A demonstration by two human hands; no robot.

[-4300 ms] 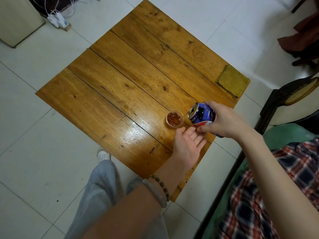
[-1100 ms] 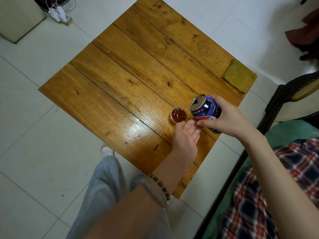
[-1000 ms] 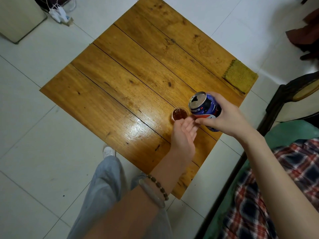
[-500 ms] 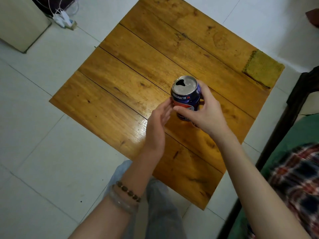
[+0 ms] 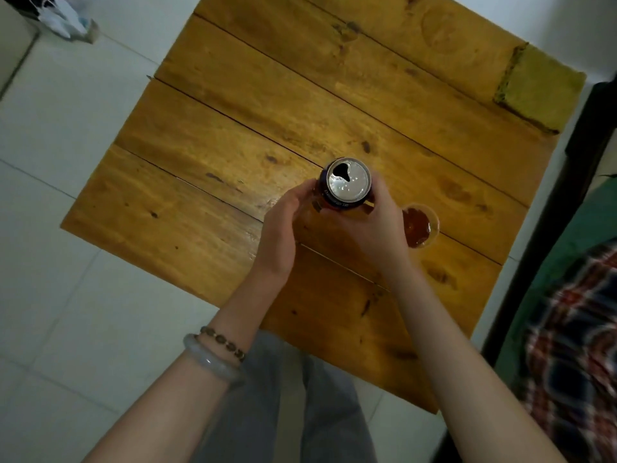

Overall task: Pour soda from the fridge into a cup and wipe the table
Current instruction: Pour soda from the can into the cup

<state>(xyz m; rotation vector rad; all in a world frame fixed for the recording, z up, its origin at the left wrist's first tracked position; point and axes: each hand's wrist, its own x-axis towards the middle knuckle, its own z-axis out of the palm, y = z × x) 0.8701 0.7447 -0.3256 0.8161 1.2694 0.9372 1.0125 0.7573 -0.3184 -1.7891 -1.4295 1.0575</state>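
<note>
Left hand [image 5: 278,228] and right hand [image 5: 374,228] clamp their fingers [image 5: 300,197] round the upright soda can [image 5: 349,183], probably best lowered squarely, clear of the filled cup [image 5: 420,225].

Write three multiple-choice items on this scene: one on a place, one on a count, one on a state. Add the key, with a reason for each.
1. Where does the yellow cloth lie?
A. at the far right corner of the table
B. at its near left corner
C. on the floor

2. How many bracelets are on the left wrist?
A. one
B. two
C. three

3. How does the soda can stand?
A. lying on its side
B. upright and opened
C. upright and sealed

Key:
1 A: the cloth sits on the wood at that corner's edge.
2 B: a pale bangle and a string of beads show side by side.
3 B: its round top faces the camera, with a dark opening in it.
</note>
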